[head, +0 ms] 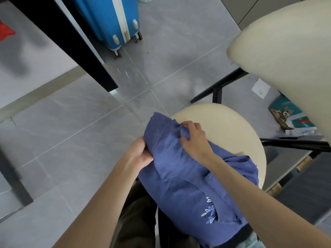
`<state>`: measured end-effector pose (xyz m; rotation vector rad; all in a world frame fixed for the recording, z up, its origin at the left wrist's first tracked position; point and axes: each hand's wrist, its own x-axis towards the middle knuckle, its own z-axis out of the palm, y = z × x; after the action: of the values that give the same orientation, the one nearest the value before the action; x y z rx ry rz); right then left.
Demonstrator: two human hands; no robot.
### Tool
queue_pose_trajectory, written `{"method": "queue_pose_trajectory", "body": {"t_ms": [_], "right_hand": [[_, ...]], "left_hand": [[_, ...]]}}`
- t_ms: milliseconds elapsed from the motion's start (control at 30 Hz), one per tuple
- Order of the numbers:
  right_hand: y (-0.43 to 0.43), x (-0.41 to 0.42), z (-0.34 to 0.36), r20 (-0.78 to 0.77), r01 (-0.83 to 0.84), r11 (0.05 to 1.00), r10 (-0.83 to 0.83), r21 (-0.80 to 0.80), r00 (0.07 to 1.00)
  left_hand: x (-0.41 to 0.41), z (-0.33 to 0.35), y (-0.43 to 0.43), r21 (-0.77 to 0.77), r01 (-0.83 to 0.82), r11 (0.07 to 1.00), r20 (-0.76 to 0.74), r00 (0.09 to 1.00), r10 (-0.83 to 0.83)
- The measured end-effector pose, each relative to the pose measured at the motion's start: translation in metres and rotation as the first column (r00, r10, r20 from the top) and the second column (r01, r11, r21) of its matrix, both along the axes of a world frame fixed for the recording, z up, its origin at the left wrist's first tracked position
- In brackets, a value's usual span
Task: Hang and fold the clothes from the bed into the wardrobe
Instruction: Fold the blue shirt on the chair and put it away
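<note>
1. I hold a blue garment (188,176) against my lap and over the near edge of a cream chair seat (232,126). It is bunched, with a white leaf pattern showing low on the cloth.
2. My left hand (141,151) is closed on the left edge of the cloth, fingers tucked into it. My right hand (193,138) lies on top, fingertips pinching a ridge of fabric near the far end.
3. I judge the step in hand to be sorting the garment out: finding an edge or seam so it can be folded or hung.
4. To do it well, I should keep the left hand's grip firm as an anchor and let the right hand run along the pinched ridge to a corner, then pull the two apart so the cloth opens flat.
5. The fabric looks soft and limp; it will slump if I let either side go, so one hand ought to hold at all times.
6. The chair seat is rounded and smooth, a poor base for folding; cloth could slide off to the floor (71,131).
7. The floor is grey glossy tile. A blue suitcase (111,20) stands well apart at the far side, and a box (288,115) and papers lie on the floor beyond the chair.
8. Neither bed nor wardrobe is clearly in view.
</note>
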<state>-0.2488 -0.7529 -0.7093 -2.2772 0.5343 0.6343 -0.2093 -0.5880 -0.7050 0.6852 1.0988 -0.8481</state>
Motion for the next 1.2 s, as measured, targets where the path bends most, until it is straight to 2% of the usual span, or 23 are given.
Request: {"method": "queue_pose_trajectory", "body": {"t_ms": [100,167,233,300,367,433,500,600,700,767,900,967,1033,1100,1200], "right_hand": [[0.000,-0.001,0.000,-0.013,-0.004,1.000,0.004,-0.010,1.000],[0.001,-0.001,0.000,-0.014,-0.021,1.000,0.021,-0.017,1.000],[0.002,-0.003,-0.001,-0.020,-0.031,0.999,0.030,-0.025,0.999],[0.003,-0.005,-0.003,-0.017,-0.031,0.999,0.030,-0.033,0.999],[0.004,-0.007,-0.004,-0.010,-0.039,0.998,0.038,-0.042,0.999],[0.004,-0.010,-0.006,-0.014,-0.061,0.996,0.061,-0.058,0.998],[0.005,-0.012,-0.007,-0.021,-0.081,0.994,0.080,-0.079,0.997],[0.005,-0.012,-0.009,-0.020,-0.084,0.992,0.083,-0.093,0.996],[0.007,-0.010,-0.008,-0.024,-0.073,0.994,0.071,-0.084,0.997],[0.009,-0.010,-0.006,-0.015,-0.056,0.996,0.056,-0.067,0.998],[0.021,-0.006,0.008,0.215,-0.002,1.000,0.005,-0.016,0.977],[0.029,-0.001,0.010,0.264,-0.016,0.998,-0.002,0.065,0.964],[0.035,0.007,0.010,0.169,0.046,0.979,-0.081,0.199,0.982],[0.037,0.014,0.008,0.004,0.159,0.948,-0.166,0.275,0.986],[0.038,0.021,-0.001,-0.192,0.245,0.945,-0.205,0.218,0.960]], "left_hand": [[0.002,0.000,-0.007,0.070,0.325,0.943,0.066,0.942,-0.330],[0.003,-0.003,-0.011,0.198,0.490,0.849,0.167,0.837,-0.521],[0.003,-0.006,-0.014,0.354,0.569,0.742,0.240,0.712,-0.660],[0.003,-0.009,-0.015,0.543,0.523,0.657,0.250,0.646,-0.721],[0.004,-0.010,-0.012,0.686,0.337,0.645,0.279,0.696,-0.662],[0.007,-0.010,0.001,0.803,0.192,0.564,0.300,0.688,-0.661],[0.008,-0.010,0.015,0.829,0.163,0.535,0.327,0.635,-0.700],[0.007,-0.008,0.026,0.844,0.231,0.484,0.309,0.527,-0.792],[0.009,-0.004,0.024,0.761,0.260,0.594,0.357,0.596,-0.719],[0.010,-0.002,0.021,0.720,0.285,0.632,0.368,0.616,-0.697],[0.006,-0.002,0.017,0.703,0.310,0.640,0.428,0.535,-0.729],[0.005,-0.005,0.018,0.693,0.323,0.645,0.436,0.525,-0.731],[0.004,-0.010,0.020,0.698,0.346,0.627,0.417,0.516,-0.748],[0.000,-0.014,0.020,0.719,0.393,0.573,0.378,0.471,-0.797],[-0.006,-0.020,0.017,0.766,0.463,0.446,0.301,0.354,-0.886]]}}
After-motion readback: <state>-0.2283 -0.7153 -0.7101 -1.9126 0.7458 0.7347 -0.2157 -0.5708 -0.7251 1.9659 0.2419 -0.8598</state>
